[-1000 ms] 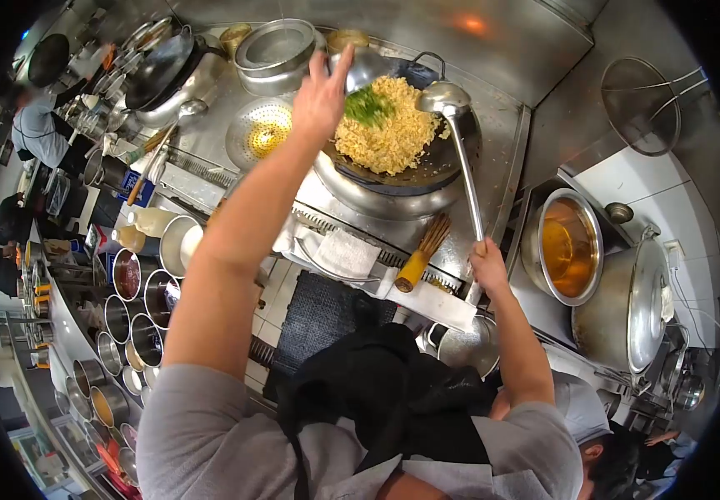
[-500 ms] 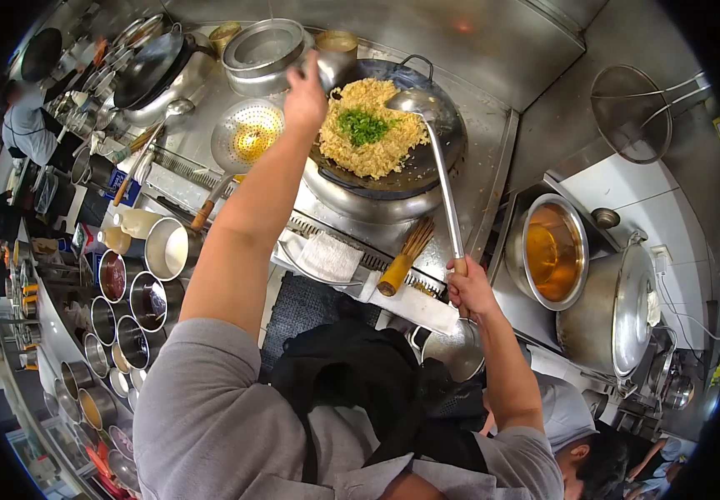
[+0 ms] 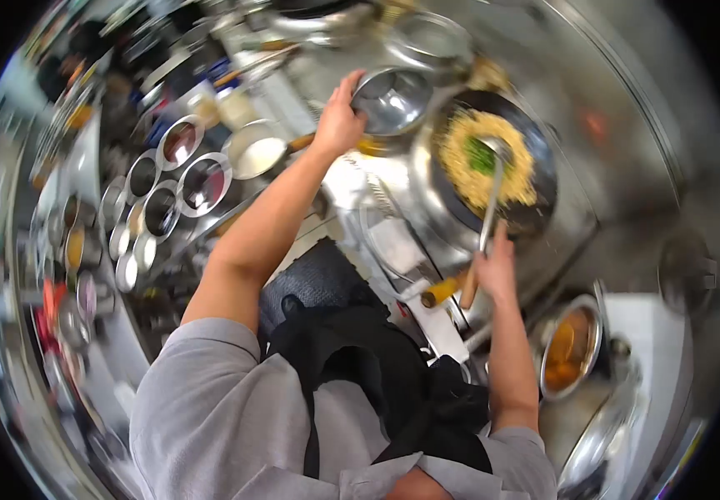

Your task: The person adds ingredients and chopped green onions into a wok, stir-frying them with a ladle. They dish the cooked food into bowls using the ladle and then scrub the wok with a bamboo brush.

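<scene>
My left hand (image 3: 342,118) is closed on the rim of an empty-looking steel bowl (image 3: 392,102), which it holds to the left of the wok (image 3: 546,154). In the wok lies a mound of fried rice (image 3: 517,179) with chopped green herbs (image 3: 478,156) heaped on top. My right hand (image 3: 495,268) is wrapped round the handle of a long ladle (image 3: 491,204). The ladle's head rests at the herbs and rice. Just below the right hand lies a bamboo brush (image 3: 442,292), partly hidden.
A pan of orange-brown oil (image 3: 572,346) stands to the right, near a large lidded pot (image 3: 602,442). Several seasoning pots (image 3: 204,183) are grouped at left. A lidded steel pot (image 3: 429,40) is behind the bowl. A folded white cloth (image 3: 395,246) lies at the stove's front.
The view has turned. My left hand has drawn the bowl away from the wok's far-left side, towards the left. The ladle's head has moved from the rice's right edge onto the herbs.
</scene>
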{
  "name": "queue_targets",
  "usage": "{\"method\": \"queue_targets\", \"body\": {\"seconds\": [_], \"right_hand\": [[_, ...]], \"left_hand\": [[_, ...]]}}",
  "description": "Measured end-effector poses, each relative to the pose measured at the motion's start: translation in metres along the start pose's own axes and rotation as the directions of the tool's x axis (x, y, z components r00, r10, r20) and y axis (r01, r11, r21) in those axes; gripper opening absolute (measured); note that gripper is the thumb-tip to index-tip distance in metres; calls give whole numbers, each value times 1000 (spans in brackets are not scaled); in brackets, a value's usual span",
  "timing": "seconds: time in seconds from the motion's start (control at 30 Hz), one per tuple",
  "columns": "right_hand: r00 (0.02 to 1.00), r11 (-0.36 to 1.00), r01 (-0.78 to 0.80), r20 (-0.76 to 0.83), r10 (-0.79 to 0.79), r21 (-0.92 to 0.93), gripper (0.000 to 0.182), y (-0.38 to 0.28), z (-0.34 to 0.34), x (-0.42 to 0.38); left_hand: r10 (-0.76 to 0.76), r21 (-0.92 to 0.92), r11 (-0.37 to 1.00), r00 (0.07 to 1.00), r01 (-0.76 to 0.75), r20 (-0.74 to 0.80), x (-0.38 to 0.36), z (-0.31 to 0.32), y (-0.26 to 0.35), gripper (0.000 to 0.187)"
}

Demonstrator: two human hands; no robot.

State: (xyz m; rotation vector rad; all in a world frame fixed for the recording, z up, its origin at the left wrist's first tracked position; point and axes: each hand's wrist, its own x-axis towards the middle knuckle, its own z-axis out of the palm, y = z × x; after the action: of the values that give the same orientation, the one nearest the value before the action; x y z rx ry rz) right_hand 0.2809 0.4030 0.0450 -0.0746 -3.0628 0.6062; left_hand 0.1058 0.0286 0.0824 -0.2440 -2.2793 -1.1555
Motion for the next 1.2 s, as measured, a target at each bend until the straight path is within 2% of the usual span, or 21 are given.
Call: {"method": "queue_targets", "body": {"seconds": [0.03,0.07,0.13,0.2,0.23,0.27,0.33,0.4,0.43,0.47,0.53,0.6,0.7,0.73,0.8,0.93,1.0,1.07,1.1,1.13,1.2], "right_hand": [[995,993,33,90,-44,113,68,-50,-18,40],[964,960,251,55,-259,126,60,-69,-11,59],[832,813,469,137,-538,345,48,-146,1,84],[689,690,577,193,-699,437,39,-242,15,75],[596,618,626,219,-772,476,39,-290,31,68],[484,540,664,253,-838,518,36,-330,43,58],[202,278,789,196,-960,548,32,-403,61,17],[17,185,747,259,-966,639,29,-471,69,-45],[-71,119,763,265,-961,635,28,-502,72,-76],[-155,49,771,262,-953,635,27,-530,77,-105],[-296,-74,750,233,-926,657,26,-575,90,-155],[-366,-125,734,233,-901,668,25,-606,115,-194],[-449,-151,727,296,-843,670,26,-637,137,-236],[-471,-168,726,304,-828,667,26,-643,148,-243],[-456,-104,721,356,-816,685,26,-652,157,-250],[-291,145,732,497,-817,666,27,-661,181,-216],[-206,184,711,451,-869,679,26,-660,186,-187],[-31,380,709,565,-825,594,24,-657,165,-161],[33,368,730,508,-861,575,23,-647,160,-142],[102,363,755,448,-888,546,22,-633,154,-122],[305,476,705,382,-873,526,21,-594,140,-78]], "left_hand": [[-271,-109,957,963,269,-1,-35,-84,-11,72],[-468,-274,841,881,467,65,-56,-127,-10,75],[-446,-156,894,871,420,-208,-115,-192,-49,74],[-645,-271,764,700,586,-306,-166,-281,-10,70],[-581,-274,812,680,515,-447,-202,-312,-26,69],[-715,-320,685,520,654,-467,-232,-350,-17,69],[-450,-62,752,443,656,-776,-317,-409,-35,70],[-582,-380,672,136,636,-802,-382,-461,2,69],[-566,-440,674,33,594,-824,-422,-484,1,69],[-478,-377,742,42,554,-878,-455,-506,7,68],[-430,-456,729,-177,510,-885,-513,-545,11,64],[-398,-579,681,-437,448,-807,-564,-593,1,59],[-518,-702,684,-548,196,-657,-660,-688,-41,50],[-505,-700,693,-576,174,-643,-684,-712,-53,54],[-406,-709,691,-739,137,-538,-705,-746,-71,32],[-516,-703,711,-686,-8,-513,-703,-756,-107,43],[-577,-704,709,-595,-27,-559,-630,-726,-118,35],[-707,-743,666,-258,68,-658,-532,-666,-129,21],[-748,-748,654,-51,114,-661,-480,-625,-134,16],[-816,-811,575,145,106,-559,-416,-581,-119,13],[-867,-846,419,421,329,-266,-321,-496,-118,15]]}}
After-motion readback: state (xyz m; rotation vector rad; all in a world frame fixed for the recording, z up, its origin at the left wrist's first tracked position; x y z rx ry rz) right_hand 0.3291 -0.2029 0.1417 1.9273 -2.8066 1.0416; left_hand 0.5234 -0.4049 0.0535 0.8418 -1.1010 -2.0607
